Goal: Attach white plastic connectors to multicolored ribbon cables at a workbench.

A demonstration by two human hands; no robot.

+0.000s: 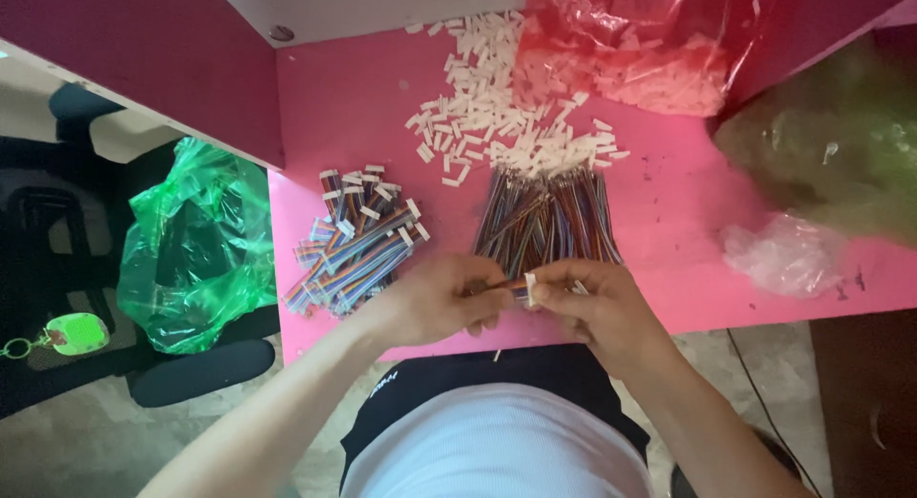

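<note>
Pinching a short multicoloured ribbon cable (506,284) between both hands, we work at the near edge of a pink worktop (669,221). Our left hand (435,297) closes thumb and fingers on the cable's body, seemingly to keep it steady, while our right hand (587,302) closes its grip on a small white connector housing (530,288) right at the cable's end, the two touching.

Just beyond the held cable lies a loose bundle of bare-ended cables (549,216), fanned out within easy reach. Farther from it again, a scatter of white housings (497,116) spills from a red-tinted plastic bag (630,49), apparently kept close for quick picking.

To the left of the held cable sits a separate pile of cables already capped in white (358,240), set apart from the uncapped ones. A crumpled clear bag (783,254) rests well to its right. Off the worktop, far left of the cable, a green plastic bag (196,245) sits on a black chair (57,221), with a green key tag (76,333) just beside it.
</note>
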